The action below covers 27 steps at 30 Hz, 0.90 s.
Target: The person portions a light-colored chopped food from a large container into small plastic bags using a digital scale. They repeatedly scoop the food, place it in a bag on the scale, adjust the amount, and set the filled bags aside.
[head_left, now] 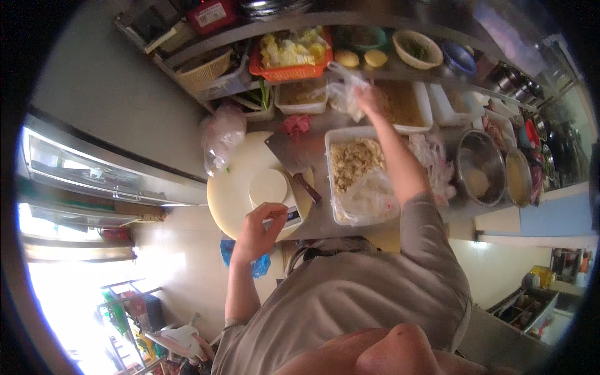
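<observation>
- Fingers (270, 208) of our left hand (255, 236) bend over the near side of the white scale (270, 186), which sits on the round chopping board (230, 178); we cannot tell whether they pinch anything.
- Our right hand (370, 102), stretched out beyond the chopping board and to its right, is clamped on a thin clear bag (345, 94).
- At the chopping board's right edge we see a broad knife (307, 187), its brown handle nearer to us than its blade.
- Just past the chopping board's far right edge lies a crumpled red bag (297, 127).
- At the chopping board's far left edge we have a bulging plastic bag (223, 137).
- Right of the chopping board, our right arm crosses over a white tub (334, 214) of pale food chunks, partly covered by clear plastic.
- Further right of the chopping board stands a metal bowl (480, 167).
- On the shelf beyond the chopping board, we see an orange basket (290, 73) of pale leaves.
- Below the chopping board's near edge shows a blue bag (259, 267).
</observation>
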### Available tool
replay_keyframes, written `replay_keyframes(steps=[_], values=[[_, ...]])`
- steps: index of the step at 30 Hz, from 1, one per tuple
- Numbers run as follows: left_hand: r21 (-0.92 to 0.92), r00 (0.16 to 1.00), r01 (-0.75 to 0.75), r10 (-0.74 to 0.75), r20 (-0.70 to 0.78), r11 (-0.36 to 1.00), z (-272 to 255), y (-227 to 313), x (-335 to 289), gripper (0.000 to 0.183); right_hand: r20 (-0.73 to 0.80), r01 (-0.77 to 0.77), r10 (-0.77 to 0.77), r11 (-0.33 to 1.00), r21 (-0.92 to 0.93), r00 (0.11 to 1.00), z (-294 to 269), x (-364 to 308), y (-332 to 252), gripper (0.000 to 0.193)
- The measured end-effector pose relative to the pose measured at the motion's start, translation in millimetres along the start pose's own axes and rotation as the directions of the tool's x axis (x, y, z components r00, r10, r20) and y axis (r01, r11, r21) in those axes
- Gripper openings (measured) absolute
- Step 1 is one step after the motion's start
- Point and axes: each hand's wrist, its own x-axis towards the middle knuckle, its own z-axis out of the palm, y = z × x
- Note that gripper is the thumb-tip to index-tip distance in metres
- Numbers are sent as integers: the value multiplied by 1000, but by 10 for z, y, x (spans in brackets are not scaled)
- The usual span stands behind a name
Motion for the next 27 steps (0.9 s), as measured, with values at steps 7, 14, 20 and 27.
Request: replay_keyframes(steps=[7,14,20,27], values=[[77,998,37,-33,-60,996,-62,-269,-55,14,9,15,-21,884,467,1000,-633,-861,548,30],[-30,973,211,-208,99,977,334,-461,166,15,595,284,-182,955,-82,782,-559,-2276,651,14],[-352,923,-29,160,349,935,1485,-329,687,15,465,584,-449,787,-199,764,78,-2460,1206,14],[262,915,146,-231,332,954,2692,-752,1087,35,358,436,-423,898,48,832,-99,-2481,1416,32]])
